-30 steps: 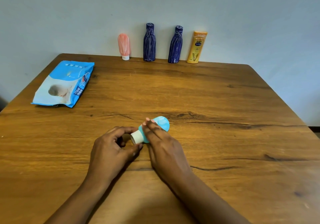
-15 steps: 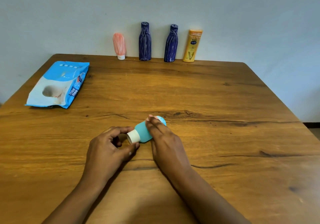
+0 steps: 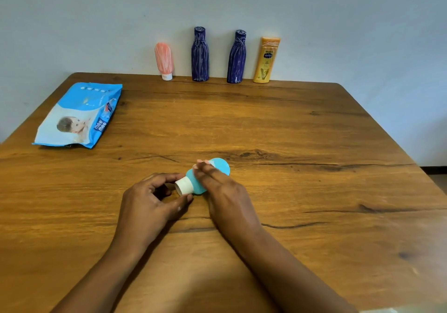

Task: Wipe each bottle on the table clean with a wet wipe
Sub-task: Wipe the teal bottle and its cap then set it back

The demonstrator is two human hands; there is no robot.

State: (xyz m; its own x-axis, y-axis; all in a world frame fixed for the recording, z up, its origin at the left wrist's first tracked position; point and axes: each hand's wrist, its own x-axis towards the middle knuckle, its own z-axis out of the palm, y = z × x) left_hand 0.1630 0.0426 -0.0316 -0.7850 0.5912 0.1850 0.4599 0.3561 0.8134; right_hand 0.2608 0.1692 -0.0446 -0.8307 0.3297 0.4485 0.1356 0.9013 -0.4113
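As the left hand (image 3: 148, 204) pinches its white cap (image 3: 183, 186), the turquoise tube (image 3: 221, 166) lies under the flat right hand (image 3: 228, 198).

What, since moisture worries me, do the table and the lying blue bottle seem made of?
The table: wood or wood-look veneer, satin sheen, with grain, knots and cracks. The blue bottle: apparently smooth matte plastic, uniform colour, with a white cap; soft or rigid, I cannot tell.
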